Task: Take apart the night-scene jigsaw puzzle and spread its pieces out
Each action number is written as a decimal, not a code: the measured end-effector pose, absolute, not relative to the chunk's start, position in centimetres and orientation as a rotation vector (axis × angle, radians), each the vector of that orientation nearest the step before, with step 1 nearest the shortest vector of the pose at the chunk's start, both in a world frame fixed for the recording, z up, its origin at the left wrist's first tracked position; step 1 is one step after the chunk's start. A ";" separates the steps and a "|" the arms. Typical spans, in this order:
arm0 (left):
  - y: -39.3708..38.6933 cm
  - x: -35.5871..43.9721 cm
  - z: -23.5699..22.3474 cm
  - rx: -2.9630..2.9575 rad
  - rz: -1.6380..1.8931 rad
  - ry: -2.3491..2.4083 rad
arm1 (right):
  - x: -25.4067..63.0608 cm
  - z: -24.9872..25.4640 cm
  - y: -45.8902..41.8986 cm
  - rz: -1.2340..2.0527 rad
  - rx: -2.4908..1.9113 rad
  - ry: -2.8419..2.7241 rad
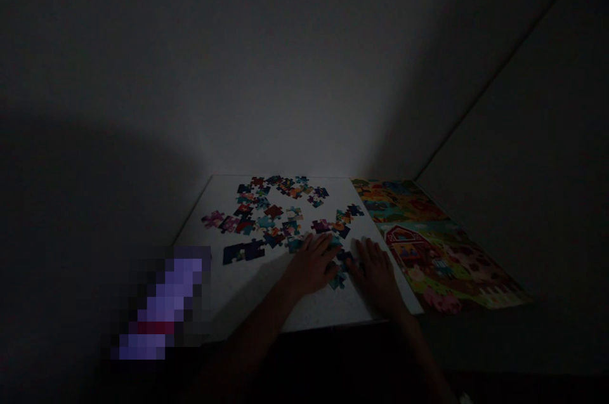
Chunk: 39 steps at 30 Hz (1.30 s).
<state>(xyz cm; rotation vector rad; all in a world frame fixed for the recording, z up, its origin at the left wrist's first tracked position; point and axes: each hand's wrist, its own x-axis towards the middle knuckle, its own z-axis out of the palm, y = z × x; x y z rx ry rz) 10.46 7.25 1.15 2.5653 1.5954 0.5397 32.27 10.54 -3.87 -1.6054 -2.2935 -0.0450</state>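
The room is dim. My left hand (311, 264) lies flat with its fingertips on or among jigsaw puzzle pieces (273, 217), which are scattered in a loose, colourful spread on a white tabletop (252, 293). My right hand (373, 274) rests palm down close by, and a small cluster of blue-green pieces (340, 271) lies between the hands. Neither hand visibly grips a piece. A few joined pieces (242, 252) lie to the left of my left hand.
A farm picture with a red barn (428, 252), probably a puzzle box lid or poster, lies along the table's right side. A pixelated purple patch (166, 302) covers something at lower left. Pale walls rise behind the table.
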 end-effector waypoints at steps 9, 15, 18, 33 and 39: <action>2.5 9.5 0.1 2.445 0.680 1.881 | 31.1 -2.9 12.7 -0.003 -1.721 -2.355; -0.6 7.3 0.3 2.341 0.690 2.079 | 28.5 -1.3 16.5 0.083 -1.900 -2.317; -1.5 6.3 0.1 2.305 0.674 2.181 | 27.6 -0.9 18.5 0.097 -1.926 -2.310; -1.1 4.1 1.0 1.748 0.353 2.809 | 22.6 0.3 22.4 0.236 -1.762 -2.380; 1.1 3.6 0.7 1.825 0.384 2.695 | 21.4 0.2 21.8 0.245 -1.577 -2.416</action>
